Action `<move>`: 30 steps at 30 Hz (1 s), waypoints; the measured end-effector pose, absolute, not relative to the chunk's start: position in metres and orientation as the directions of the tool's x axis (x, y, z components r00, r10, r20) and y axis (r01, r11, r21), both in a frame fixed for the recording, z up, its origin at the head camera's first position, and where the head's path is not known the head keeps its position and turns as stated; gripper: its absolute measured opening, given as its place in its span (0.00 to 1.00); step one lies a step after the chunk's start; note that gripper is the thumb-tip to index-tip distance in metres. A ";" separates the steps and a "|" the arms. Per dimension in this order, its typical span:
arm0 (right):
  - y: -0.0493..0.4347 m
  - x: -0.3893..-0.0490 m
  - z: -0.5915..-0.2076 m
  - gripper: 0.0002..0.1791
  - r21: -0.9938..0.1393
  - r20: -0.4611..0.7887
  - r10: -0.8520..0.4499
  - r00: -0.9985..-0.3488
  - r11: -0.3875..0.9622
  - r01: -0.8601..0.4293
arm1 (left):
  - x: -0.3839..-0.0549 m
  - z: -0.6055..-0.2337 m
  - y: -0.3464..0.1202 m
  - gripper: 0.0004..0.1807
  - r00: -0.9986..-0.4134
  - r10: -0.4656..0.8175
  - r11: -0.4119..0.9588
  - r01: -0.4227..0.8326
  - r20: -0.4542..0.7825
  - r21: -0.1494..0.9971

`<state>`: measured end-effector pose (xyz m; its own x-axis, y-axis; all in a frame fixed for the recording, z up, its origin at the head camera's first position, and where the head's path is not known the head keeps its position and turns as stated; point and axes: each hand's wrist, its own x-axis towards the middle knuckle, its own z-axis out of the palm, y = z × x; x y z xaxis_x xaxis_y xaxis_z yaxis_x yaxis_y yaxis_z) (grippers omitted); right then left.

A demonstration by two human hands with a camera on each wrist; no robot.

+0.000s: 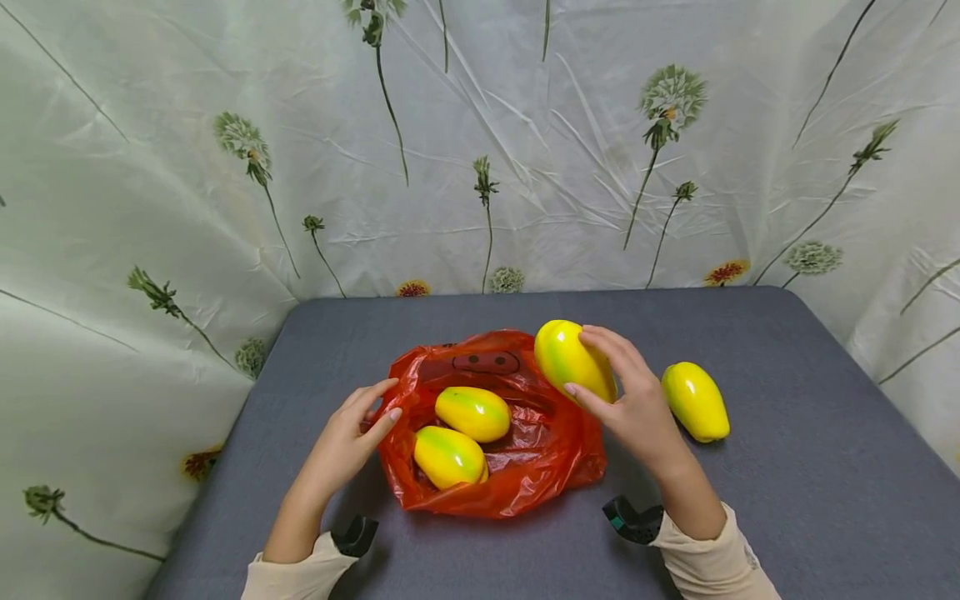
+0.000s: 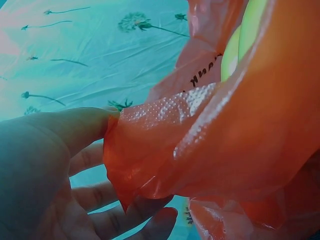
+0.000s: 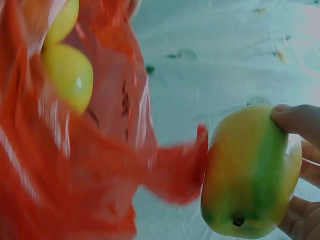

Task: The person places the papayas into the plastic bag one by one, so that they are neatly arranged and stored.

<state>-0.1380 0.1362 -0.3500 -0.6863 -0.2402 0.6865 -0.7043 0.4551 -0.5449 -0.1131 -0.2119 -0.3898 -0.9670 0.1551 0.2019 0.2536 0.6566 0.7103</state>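
A red plastic bag (image 1: 525,483) lies with its mouth wide on the table. Two yellow-green papayas, one farther back (image 1: 472,414) and one nearer (image 1: 450,458), rest inside it. At the bag's left rim is my left hand (image 1: 348,437); in the left wrist view its thumb and fingers hold the red film between them. My right hand (image 1: 633,396) grips another papaya (image 1: 570,358) above the bag's right rim, thumb on one side and fingers on the other. In the right wrist view this papaya (image 3: 250,170) shows a dark stem end and touches or overlaps the bag's edge.
One more papaya (image 1: 695,402) lies on the grey table (image 1: 795,500) to the right of my right hand. A pale curtain with dandelion prints (image 1: 562,167) hangs behind and beside the table. Dark wrist devices (image 1: 633,521) sit at both sleeves.
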 end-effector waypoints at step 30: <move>0.082 -0.128 -0.382 0.31 -0.633 0.481 -0.506 -0.716 0.365 -0.683 | -0.112 -0.390 -0.212 0.25 -0.966 0.148 0.667 0.255 0.211 0.700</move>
